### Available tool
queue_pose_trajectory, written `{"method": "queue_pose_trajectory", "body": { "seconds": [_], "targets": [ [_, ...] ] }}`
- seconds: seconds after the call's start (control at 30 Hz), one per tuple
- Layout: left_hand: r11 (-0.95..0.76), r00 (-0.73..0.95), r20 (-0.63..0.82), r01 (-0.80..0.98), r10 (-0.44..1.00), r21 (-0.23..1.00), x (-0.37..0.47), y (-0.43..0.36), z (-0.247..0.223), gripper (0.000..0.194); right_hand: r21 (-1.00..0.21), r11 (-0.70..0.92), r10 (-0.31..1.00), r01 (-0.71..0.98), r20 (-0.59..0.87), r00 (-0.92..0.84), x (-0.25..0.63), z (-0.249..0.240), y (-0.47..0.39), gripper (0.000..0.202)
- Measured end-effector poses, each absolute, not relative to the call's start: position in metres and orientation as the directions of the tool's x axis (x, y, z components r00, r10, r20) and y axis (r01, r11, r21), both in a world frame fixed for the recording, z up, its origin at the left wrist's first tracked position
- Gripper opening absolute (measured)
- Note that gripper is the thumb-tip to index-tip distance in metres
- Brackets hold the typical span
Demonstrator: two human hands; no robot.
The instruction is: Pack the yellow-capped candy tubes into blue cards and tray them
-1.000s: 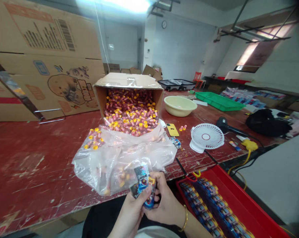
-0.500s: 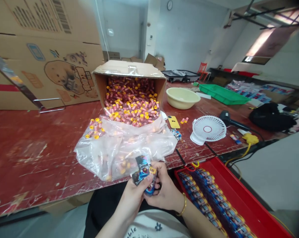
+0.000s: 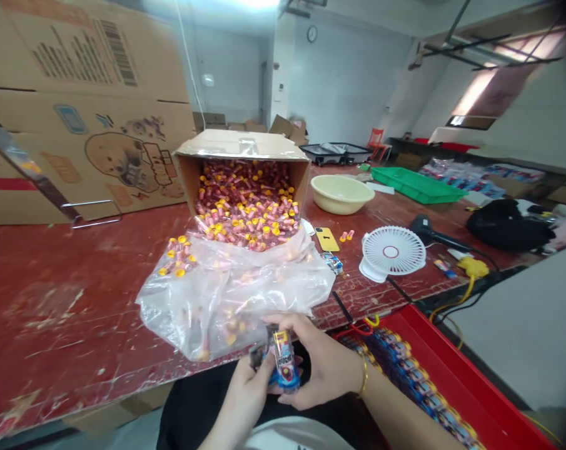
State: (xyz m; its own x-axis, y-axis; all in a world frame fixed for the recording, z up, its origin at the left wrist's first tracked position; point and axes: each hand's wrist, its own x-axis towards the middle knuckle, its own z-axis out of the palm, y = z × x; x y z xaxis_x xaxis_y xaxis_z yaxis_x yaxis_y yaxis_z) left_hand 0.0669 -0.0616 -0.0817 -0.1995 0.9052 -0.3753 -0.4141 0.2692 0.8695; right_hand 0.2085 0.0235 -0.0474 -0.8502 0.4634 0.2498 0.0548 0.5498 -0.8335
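Left hand (image 3: 249, 384) pinching small blue packet (image 3: 285, 361) beside thumb; right hand (image 3: 326, 367) curving around packet's other side, grip unclear. Plastic bag (image 3: 264, 278) lying beyond both hands; red tray (image 3: 454, 362) sitting rightward.

A slim plastic-wrapped packet (image 3: 285, 362), yellow at its top and blue toward its base, is held nearly upright, tipped slightly left, beside a partly hidden dark packet (image 3: 256, 356).
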Motion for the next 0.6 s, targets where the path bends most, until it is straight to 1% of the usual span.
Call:
{"method": "queue_pose_trajectory", "body": {
  "seconds": [0.07,0.13,0.2,0.27,0.33,0.37,0.4,0.43,0.47,0.5,0.57,0.6],
  "targets": [
    [0.315,-0.152,-0.46,-0.544,0.875,0.778,0.07,-0.061,-0.08,0.036,-0.898,0.438,0.476,0.053,0.181,-0.861,0.206,-0.05,0.021,0.08],
    [0.361,-0.078,-0.509,-0.613,0.857,0.703,0.073,-0.059,-0.079,0.037,-0.939,0.339,0.495,0.053,0.131,-0.859,0.206,-0.055,0.015,0.081],
    [0.383,-0.049,-0.512,-0.605,0.858,0.698,0.078,-0.055,-0.08,0.038,-0.946,0.323,0.545,0.041,0.15,-0.825,0.212,-0.061,0.014,0.086],
    [0.421,-0.038,-0.525,-0.552,0.85,0.72,0.082,-0.049,-0.082,0.038,-0.928,0.37,0.657,0.049,0.224,-0.72,0.231,-0.07,0.022,0.091],
    [0.476,-0.025,-0.553,-0.478,0.833,0.738,0.087,-0.042,-0.086,0.04,-0.916,0.381,0.816,0.128,0.268,-0.512,0.27,-0.085,0.038,0.086],
    [0.499,-0.022,-0.565,-0.442,0.825,0.746,0.09,-0.039,-0.088,0.041,-0.913,0.333,0.904,0.235,0.239,-0.353,0.297,-0.095,0.046,0.08],
    [0.511,-0.025,-0.57,-0.414,0.821,0.754,0.092,-0.036,-0.09,0.043,-0.902,0.239,0.967,0.359,0.19,-0.168,0.327,-0.108,0.054,0.073],
    [0.511,-0.031,-0.568,-0.397,0.822,0.762,0.095,-0.033,-0.092,0.044,-0.869,0.089,0.99,0.487,0.13,0.05,0.358,-0.122,0.06,0.067],
    [0.511,-0.038,-0.567,-0.387,0.823,0.768,0.097,-0.031,-0.094,0.045,-0.777,-0.108,0.961,0.62,0.08,0.267,0.388,-0.137,0.063,0.066],
    [0.51,-0.041,-0.566,-0.384,0.824,0.77,0.098,-0.03,-0.096,0.046,-0.718,-0.227,0.92,0.658,0.064,0.387,0.414,-0.153,0.064,0.065],
    [0.504,-0.035,-0.563,-0.401,0.826,0.765,0.1,-0.027,-0.098,0.047,-0.621,-0.378,0.863,0.687,0.033,0.504,0.453,-0.184,0.061,0.06],
    [0.502,-0.031,-0.563,-0.417,0.826,0.758,0.1,-0.026,-0.098,0.047,-0.592,-0.41,0.854,0.693,0.017,0.52,0.463,-0.199,0.059,0.057]
  ]
}}
